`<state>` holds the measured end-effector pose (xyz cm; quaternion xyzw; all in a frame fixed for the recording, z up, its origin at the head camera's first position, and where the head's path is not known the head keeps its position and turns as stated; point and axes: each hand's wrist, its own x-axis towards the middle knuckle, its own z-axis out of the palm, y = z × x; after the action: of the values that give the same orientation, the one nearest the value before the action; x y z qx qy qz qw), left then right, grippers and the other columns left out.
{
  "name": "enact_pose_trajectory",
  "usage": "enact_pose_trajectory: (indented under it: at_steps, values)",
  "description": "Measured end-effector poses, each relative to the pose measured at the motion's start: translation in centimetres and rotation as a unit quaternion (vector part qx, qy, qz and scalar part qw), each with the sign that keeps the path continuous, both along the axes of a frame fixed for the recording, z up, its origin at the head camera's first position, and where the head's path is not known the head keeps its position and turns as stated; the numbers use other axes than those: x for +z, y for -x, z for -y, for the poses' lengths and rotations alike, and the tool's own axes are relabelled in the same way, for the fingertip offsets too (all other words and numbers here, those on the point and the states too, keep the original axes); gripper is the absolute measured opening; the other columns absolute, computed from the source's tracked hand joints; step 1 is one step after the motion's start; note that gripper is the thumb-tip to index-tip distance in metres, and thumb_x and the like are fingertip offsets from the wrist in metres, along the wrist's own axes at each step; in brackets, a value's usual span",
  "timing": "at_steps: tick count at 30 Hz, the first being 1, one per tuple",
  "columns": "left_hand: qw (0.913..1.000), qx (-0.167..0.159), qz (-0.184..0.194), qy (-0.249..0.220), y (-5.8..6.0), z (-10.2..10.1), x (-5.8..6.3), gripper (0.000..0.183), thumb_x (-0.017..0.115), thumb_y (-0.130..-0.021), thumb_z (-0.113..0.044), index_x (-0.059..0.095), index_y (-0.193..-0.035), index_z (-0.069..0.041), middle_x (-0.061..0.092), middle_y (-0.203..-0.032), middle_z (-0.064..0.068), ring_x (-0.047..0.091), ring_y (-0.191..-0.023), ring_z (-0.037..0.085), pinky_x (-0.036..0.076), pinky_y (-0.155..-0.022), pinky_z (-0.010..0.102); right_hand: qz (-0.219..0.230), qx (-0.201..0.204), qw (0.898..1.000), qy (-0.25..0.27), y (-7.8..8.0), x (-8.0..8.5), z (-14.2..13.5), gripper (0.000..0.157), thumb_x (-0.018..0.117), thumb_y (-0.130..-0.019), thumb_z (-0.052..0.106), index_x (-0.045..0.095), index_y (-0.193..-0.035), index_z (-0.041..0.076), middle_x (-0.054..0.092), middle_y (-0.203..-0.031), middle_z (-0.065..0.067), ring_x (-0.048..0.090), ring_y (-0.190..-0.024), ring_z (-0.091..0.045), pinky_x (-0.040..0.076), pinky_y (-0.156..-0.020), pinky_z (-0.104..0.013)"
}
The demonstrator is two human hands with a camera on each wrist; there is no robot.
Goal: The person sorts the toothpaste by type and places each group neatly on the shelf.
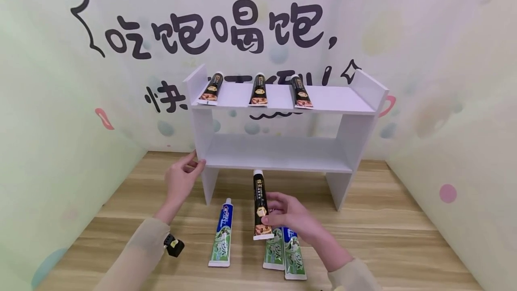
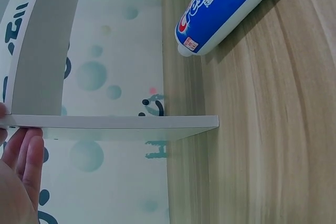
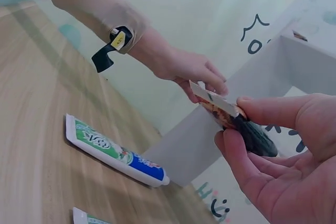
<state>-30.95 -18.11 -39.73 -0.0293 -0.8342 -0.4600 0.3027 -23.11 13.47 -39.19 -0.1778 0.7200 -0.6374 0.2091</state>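
My right hand (image 1: 292, 217) pinches a black toothpaste tube (image 1: 260, 201) between thumb and fingers, cap end up, in front of the white shelf (image 1: 278, 151). Its flat crimped end points toward the left hand in the right wrist view. With the left hand (image 1: 182, 179) I grip the front edge of the shelf's left side panel (image 2: 115, 123), thumb on one side and fingers on the other. Three black toothpaste tubes (image 1: 258, 90) lie spaced apart on the top shelf. A blue-green toothpaste tube (image 1: 222, 235) rests on the table between my arms.
Two more blue-green toothpaste tubes (image 1: 294, 255) lie side by side on the wooden table (image 1: 383, 237), partly behind the right hand. The shelf's lower board (image 1: 278, 154) bears nothing. Printed cloth walls (image 1: 60, 102) surround the table at the back and sides.
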Motion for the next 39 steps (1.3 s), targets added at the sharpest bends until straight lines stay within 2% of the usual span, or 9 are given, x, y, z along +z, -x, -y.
enact_pose_trajectory:
  at_steps: [7,15,21,27,30,34,39]
  values:
    - [1.0000,-0.001,0.009,0.002,-0.1,0.0,0.2,0.043,0.073,-0.090,-0.026,0.066,-0.128,-0.009,0.074,-0.090,0.018,0.059,-0.064,-0.005,0.048,-0.056,0.012,-0.001,0.022,1.000,0.006,-1.1,0.9,-2.0,0.082,0.074,-0.086,0.012,0.026,-0.151,-0.007,0.061,-0.127,-0.022,0.069,-0.097,-0.015,0.058,-0.089,-0.030]
    - [0.9998,0.003,0.014,0.010,-0.3,0.1,0.0,0.042,0.074,-0.090,-0.025,0.066,-0.128,-0.008,0.075,-0.090,0.018,0.066,-0.066,0.008,0.048,-0.056,0.014,-0.014,0.012,1.000,0.012,-2.2,2.7,-3.3,0.083,0.074,-0.086,0.011,0.025,-0.151,-0.006,0.062,-0.127,-0.016,0.065,-0.102,-0.014,0.057,-0.088,-0.026]
    - [0.9999,0.003,0.008,0.012,-0.2,0.0,0.1,0.042,0.073,-0.090,-0.026,0.066,-0.128,-0.009,0.075,-0.090,0.017,0.067,-0.068,0.010,0.048,-0.056,0.014,-0.042,-0.004,0.999,-0.009,-2.4,5.2,-4.2,0.084,0.074,-0.086,0.012,0.026,-0.152,-0.007,0.060,-0.131,-0.024,0.065,-0.107,-0.013,0.058,-0.089,-0.028]
    - [1.0000,0.002,0.000,0.006,-0.1,0.0,0.1,0.041,0.074,-0.090,-0.025,0.067,-0.127,-0.009,0.075,-0.089,0.018,0.063,-0.065,-0.002,0.047,-0.056,0.011,-0.071,-0.029,0.997,-0.026,-2.5,8.0,-5.2,0.084,0.075,-0.085,0.009,0.027,-0.152,-0.005,0.055,-0.137,-0.028,0.065,-0.106,-0.012,0.058,-0.089,-0.027]
    - [1.0000,0.000,-0.004,0.005,0.0,0.0,0.1,0.042,0.074,-0.089,-0.024,0.067,-0.127,-0.009,0.075,-0.088,0.018,0.062,-0.064,-0.002,0.047,-0.056,0.010,-0.087,-0.035,0.995,-0.027,-2.6,9.4,-5.7,0.082,0.074,-0.085,0.007,0.027,-0.152,-0.004,0.055,-0.137,-0.028,0.066,-0.106,-0.011,0.058,-0.088,-0.026]
    - [1.0000,0.000,-0.002,0.008,-0.1,0.0,0.1,0.042,0.075,-0.089,-0.024,0.066,-0.128,-0.010,0.075,-0.089,0.017,0.067,-0.066,0.006,0.048,-0.056,0.011,-0.110,-0.046,0.992,-0.028,-2.8,11.2,-6.4,0.079,0.072,-0.087,0.005,0.028,-0.152,-0.004,0.060,-0.133,-0.022,0.066,-0.103,-0.008,0.058,-0.088,-0.024]
    - [0.9999,0.000,0.002,0.015,-0.2,0.0,0.2,0.043,0.074,-0.090,-0.026,0.066,-0.129,-0.011,0.075,-0.089,0.015,0.068,-0.068,0.011,0.050,-0.056,0.015,-0.138,-0.077,0.986,-0.049,-3.0,13.6,-7.1,0.075,0.070,-0.088,0.006,0.032,-0.152,0.001,0.064,-0.128,-0.006,0.066,-0.101,-0.007,0.058,-0.086,-0.023]
